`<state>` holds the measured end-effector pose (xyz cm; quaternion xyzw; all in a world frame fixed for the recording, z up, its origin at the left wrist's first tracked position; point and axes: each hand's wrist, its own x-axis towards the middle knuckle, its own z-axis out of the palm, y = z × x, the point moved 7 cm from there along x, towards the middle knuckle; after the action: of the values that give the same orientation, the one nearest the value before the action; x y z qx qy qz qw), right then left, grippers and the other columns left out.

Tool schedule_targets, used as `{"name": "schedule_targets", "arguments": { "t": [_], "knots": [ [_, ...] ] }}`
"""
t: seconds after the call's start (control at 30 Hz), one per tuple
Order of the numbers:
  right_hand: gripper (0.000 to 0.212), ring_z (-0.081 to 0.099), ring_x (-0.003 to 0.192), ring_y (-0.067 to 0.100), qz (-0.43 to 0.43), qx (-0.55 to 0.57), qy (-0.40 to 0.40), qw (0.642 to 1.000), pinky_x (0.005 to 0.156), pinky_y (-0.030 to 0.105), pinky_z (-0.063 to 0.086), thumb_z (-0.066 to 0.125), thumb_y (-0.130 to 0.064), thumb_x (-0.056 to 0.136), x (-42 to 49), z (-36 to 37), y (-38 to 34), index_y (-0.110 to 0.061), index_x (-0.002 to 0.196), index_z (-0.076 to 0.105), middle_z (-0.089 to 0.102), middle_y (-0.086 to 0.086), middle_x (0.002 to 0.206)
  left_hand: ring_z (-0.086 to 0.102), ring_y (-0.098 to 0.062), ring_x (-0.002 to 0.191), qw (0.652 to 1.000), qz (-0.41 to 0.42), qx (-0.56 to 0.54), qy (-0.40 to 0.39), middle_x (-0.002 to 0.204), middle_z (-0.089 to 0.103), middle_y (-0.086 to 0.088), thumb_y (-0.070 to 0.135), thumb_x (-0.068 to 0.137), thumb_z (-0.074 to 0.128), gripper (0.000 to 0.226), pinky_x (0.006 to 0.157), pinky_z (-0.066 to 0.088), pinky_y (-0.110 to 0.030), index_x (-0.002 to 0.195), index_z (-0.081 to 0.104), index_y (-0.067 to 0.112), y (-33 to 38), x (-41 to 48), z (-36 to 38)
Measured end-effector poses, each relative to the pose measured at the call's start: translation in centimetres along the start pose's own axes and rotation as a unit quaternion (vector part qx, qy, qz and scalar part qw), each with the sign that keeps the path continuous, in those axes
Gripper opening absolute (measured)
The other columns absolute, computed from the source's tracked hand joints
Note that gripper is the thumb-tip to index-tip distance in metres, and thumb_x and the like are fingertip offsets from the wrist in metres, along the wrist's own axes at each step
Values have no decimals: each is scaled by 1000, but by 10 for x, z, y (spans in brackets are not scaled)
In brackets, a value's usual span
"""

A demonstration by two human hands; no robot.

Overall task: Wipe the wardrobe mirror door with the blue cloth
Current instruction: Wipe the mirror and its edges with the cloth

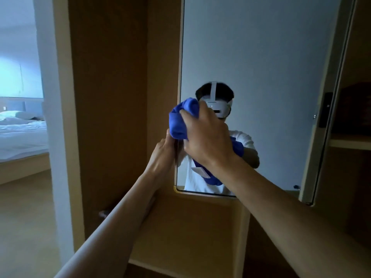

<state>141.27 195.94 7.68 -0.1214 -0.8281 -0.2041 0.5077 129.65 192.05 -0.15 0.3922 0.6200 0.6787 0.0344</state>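
Note:
The wardrobe mirror door (pixel 261 47) stands open in front of me, tall, with a thin wooden frame. My right hand (pixel 206 135) grips a bunched blue cloth (pixel 180 121) and holds it against the glass near the mirror's left edge. My left hand (pixel 163 152) grips the door's left edge just below the cloth. The mirror reflects a person in a white shirt with a headset, and the cloth's lower part.
A brown wardrobe panel (pixel 108 97) rises to the left of the mirror. Open wooden shelves (pixel 349 143) lie at the right and a wooden ledge (pixel 192 217) below the mirror. Through a doorway at far left is a bed (pixel 22 133) with white sheets.

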Motion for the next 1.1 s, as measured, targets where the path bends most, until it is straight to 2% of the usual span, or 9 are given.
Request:
{"name": "schedule_targets", "arguments": {
  "t": [0.1, 0.23, 0.33, 0.57, 0.7, 0.83, 0.9, 1.0, 1.1],
  "knots": [
    [50, 57, 102, 33, -78, 17, -47, 996, 70, 40, 49, 68, -19, 76, -6, 6, -5, -19, 125, 61, 55, 14, 114, 77, -23, 85, 997, -38, -73, 10, 84, 80, -3, 53, 109, 28, 63, 76, 61, -34, 78, 81, 39, -13, 1, -4],
    [45, 49, 111, 29, -180, -4, -123, 976, 69, 41, 49, 63, -21, 83, -14, 9, -1, -25, 127, 59, 50, 8, 119, 78, -12, 85, 991, -55, -119, 8, 89, 81, -1, 54, 109, 28, 59, 65, 59, -18, 93, 78, 27, -26, 3, -5],
    [43, 52, 101, 30, -173, -32, -98, 979, 58, 34, 34, 69, -18, 77, -11, 1, 3, -24, 119, 64, 51, 8, 110, 77, -15, 88, 993, -48, -105, 0, 98, 80, -7, 51, 109, 29, 54, 64, 59, -20, 108, 73, 20, -31, 2, -6],
    [55, 43, 124, 33, -156, -19, -131, 979, 74, 41, 54, 68, -18, 79, -65, 35, -15, -23, 132, 55, 46, 13, 131, 75, -10, 84, 993, -59, -99, 6, 89, 80, 2, 55, 108, 28, 57, 80, 59, -30, 96, 76, 27, -44, -2, -4],
    [49, 49, 112, 27, -174, -22, -164, 971, 68, 31, 50, 69, -25, 79, -87, 44, -20, -23, 128, 61, 50, 7, 126, 68, -22, 94, 995, -46, -91, 6, 109, 73, -18, 53, 106, 36, 58, 95, 54, -45, 111, 72, 8, -43, -4, -2],
    [50, 46, 117, 29, -205, -20, -164, 965, 73, 35, 51, 62, -23, 84, -80, 37, -19, -26, 134, 54, 47, 7, 128, 56, -15, 75, 998, -27, -62, 7, 78, 65, -4, 38, 108, 45, 38, 76, 47, -39, 83, 66, 18, -45, -6, -4],
    [54, 47, 121, 30, -183, -33, -143, 972, 79, 40, 54, 67, -21, 82, -60, 23, -6, -29, 134, 55, 49, 8, 130, 59, -13, 76, 999, -21, -44, -8, 82, 67, 1, 37, 109, 45, 34, 75, 49, -36, 90, 68, 20, -45, -7, -5],
    [54, 57, 109, 32, -101, -32, -77, 991, 68, 39, 52, 77, -18, 74, -35, 2, 20, -20, 127, 65, 59, 12, 121, 65, -22, 92, 997, -35, -62, -27, 97, 70, -8, 40, 108, 46, 41, 88, 55, -41, 109, 67, 5, -46, -9, -5],
    [62, 52, 115, 37, -135, -56, -86, 986, 74, 46, 54, 78, -15, 72, -54, 15, 12, -18, 132, 61, 55, 16, 127, 67, -16, 84, 996, -46, -63, -31, 87, 72, 0, 42, 108, 46, 38, 77, 57, -29, 105, 69, 11, -52, -14, -4]
  ]
}}
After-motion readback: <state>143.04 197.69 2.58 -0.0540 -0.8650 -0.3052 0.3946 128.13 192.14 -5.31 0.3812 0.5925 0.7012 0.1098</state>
